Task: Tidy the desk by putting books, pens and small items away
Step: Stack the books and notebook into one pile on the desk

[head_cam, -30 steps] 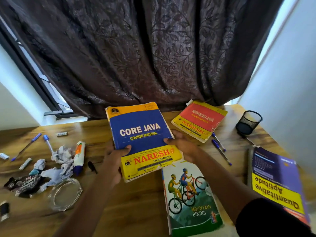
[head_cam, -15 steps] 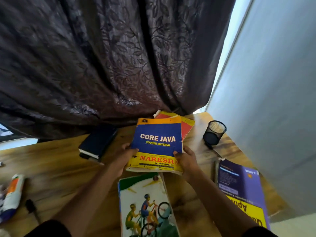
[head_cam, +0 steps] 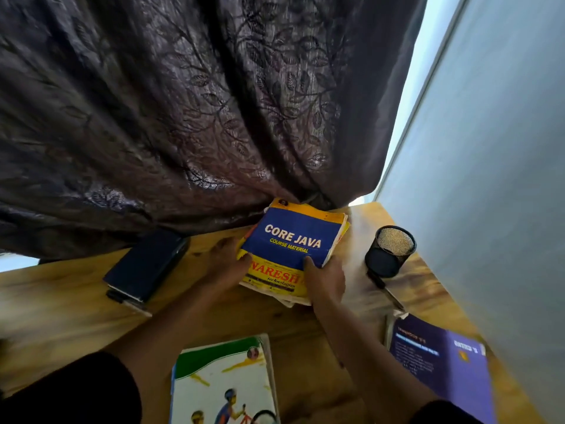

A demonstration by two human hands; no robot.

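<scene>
Nearest us, a cycling picture book point(head_cam: 223, 381) lies flat on the wooden worktop point(head_cam: 61, 316), between our 2 forearms. To its right a purple book point(head_cam: 440, 359) lies flat near the worktop's right edge. Further out, our left hand point(head_cam: 226, 258) holds the left edge of the blue and yellow CORE JAVA book point(head_cam: 293, 240), fingers curled round that edge, and our right hand point(head_cam: 324, 278) clamps its near right corner, thumb on the cover. So both grips are closed on that book. It sits on top of another book whose yellow edge point(head_cam: 345, 232) peeks out on the right, at the back of the worktop. Left of it a dark notebook point(head_cam: 146, 263) lies flat. Right of it a black mesh pen cup point(head_cam: 389, 250) is tipped toward us, a pen point(head_cam: 385, 289) beside its base. Behind everything hangs a dark leaf-patterned curtain point(head_cam: 183, 117)
</scene>
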